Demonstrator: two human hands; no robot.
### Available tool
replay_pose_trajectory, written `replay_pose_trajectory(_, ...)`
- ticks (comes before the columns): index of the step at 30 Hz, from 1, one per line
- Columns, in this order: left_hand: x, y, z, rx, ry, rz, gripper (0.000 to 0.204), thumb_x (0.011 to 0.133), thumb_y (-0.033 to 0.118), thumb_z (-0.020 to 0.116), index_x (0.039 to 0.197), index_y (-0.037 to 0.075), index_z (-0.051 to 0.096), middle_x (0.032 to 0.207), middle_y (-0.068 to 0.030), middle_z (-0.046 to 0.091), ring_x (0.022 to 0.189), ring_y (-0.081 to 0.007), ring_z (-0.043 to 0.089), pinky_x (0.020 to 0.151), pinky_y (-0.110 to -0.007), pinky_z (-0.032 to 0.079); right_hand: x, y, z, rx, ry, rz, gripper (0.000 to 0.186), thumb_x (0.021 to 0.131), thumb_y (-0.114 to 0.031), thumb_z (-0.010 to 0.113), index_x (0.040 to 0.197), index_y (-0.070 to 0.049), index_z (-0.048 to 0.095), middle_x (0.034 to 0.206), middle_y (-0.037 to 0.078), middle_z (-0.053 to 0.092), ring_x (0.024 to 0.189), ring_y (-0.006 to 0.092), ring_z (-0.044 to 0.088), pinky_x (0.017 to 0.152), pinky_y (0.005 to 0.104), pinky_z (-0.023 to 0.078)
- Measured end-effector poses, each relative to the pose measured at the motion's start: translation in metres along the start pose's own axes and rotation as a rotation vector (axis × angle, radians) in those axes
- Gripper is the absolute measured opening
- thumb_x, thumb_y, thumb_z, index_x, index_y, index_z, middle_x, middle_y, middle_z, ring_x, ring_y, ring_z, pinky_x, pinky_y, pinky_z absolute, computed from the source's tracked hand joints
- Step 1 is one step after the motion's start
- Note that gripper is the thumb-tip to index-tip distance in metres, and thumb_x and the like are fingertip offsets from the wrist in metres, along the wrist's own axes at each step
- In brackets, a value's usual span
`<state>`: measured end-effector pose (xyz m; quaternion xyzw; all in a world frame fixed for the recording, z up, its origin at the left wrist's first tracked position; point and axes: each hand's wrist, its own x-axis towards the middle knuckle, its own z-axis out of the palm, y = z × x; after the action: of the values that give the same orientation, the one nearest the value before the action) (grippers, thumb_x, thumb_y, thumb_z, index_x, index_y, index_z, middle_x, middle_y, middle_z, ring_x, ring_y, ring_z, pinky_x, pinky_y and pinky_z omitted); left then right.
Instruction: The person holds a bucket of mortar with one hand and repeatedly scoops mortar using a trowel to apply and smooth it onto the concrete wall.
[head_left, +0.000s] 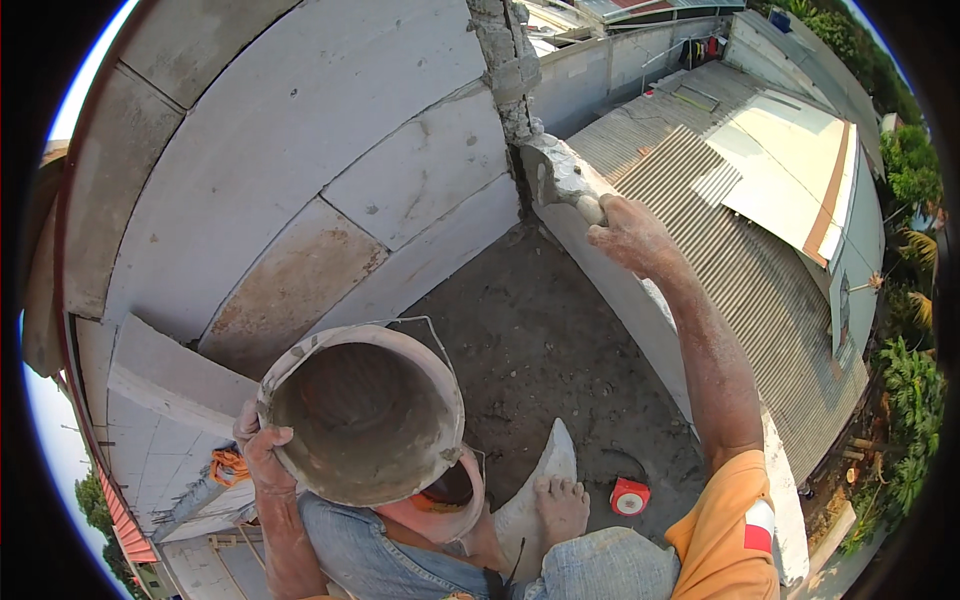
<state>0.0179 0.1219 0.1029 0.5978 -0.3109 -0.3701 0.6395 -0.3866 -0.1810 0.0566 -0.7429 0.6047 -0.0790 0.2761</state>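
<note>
My left hand (pixel 265 450) grips the rim of a grey mortar-lined bucket (pixel 365 420), tipped so its inside shows, with wire handle up. Below it is a second pinkish bucket (pixel 452 505). My right hand (pixel 625 230) reaches to the low block wall (pixel 630 325), closed on the pale knob-like handle of what looks like a trowel (pixel 550 175); its blade is by the corner with wet mortar around it. My bare foot (pixel 560 505) rests by a pale wedge-shaped piece (pixel 525 480) on the rough grey floor (pixel 530 330).
A tall block wall (pixel 350 130) rises left, a block ledge (pixel 175 380) juts out, and orange rope (pixel 228 465) hangs lower left. A red tape measure (pixel 630 495) lies by my foot. Beyond the low wall are corrugated roofs (pixel 720 300) and trees (pixel 905 420).
</note>
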Motion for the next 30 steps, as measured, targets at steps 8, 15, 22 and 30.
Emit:
replay_pose_trajectory(8, 0.000, 0.002, 0.001, 0.033, 0.009, 0.014, 0.056, 0.058, 0.004, 0.055, 0.112, -0.008, 0.066, 0.105, -0.0134, 0.071, 0.088, -0.0215, 0.068, 0.085, -0.031, 0.055, 0.000, -0.006, 0.096, 0.287, -0.038, 0.154, 0.038, 0.088, -0.022, 0.060, 0.112, 0.007, 0.057, 0.097, 0.029, 0.069, 0.093, 0.0426, 0.070, 0.084, 0.0512, 0.055)
replay_pose_trajectory(15, 0.005, -0.003, 0.004, 0.037, -0.019, 0.012, 0.051, 0.061, 0.002, 0.056, 0.110, -0.008, 0.066, 0.106, -0.0136, 0.071, 0.090, -0.0222, 0.068, 0.088, -0.032, 0.055, 0.020, -0.031, 0.165, 0.659, 0.167, 0.148, 0.041, 0.091, -0.029, 0.060, 0.109, 0.008, 0.052, 0.095, 0.032, 0.067, 0.092, 0.0485, 0.068, 0.085, 0.0527, 0.054)
replay_pose_trajectory(22, 0.005, 0.000, 0.000, -0.014, 0.012, 0.021, 0.049, 0.061, -0.002, 0.053, 0.108, -0.005, 0.067, 0.105, -0.0130, 0.071, 0.089, -0.0220, 0.069, 0.087, -0.032, 0.056, 0.030, -0.064, 0.193, 0.964, 0.257, 0.148, 0.028, 0.092, -0.021, 0.065, 0.098, 0.002, 0.050, 0.073, 0.007, 0.057, 0.054, 0.0141, 0.058, 0.047, 0.0342, 0.049)
replay_pose_trajectory(30, 0.003, 0.004, -0.003, -0.079, 0.051, 0.023, 0.051, 0.060, -0.004, 0.052, 0.109, -0.006, 0.066, 0.106, -0.0132, 0.071, 0.090, -0.0223, 0.069, 0.088, -0.032, 0.056, -0.008, -0.109, 0.116, 0.996, 0.353, -0.129, 0.027, 0.095, -0.021, 0.063, 0.101, 0.002, 0.051, 0.070, 0.004, 0.053, 0.052, 0.0113, 0.055, 0.042, 0.0306, 0.049)
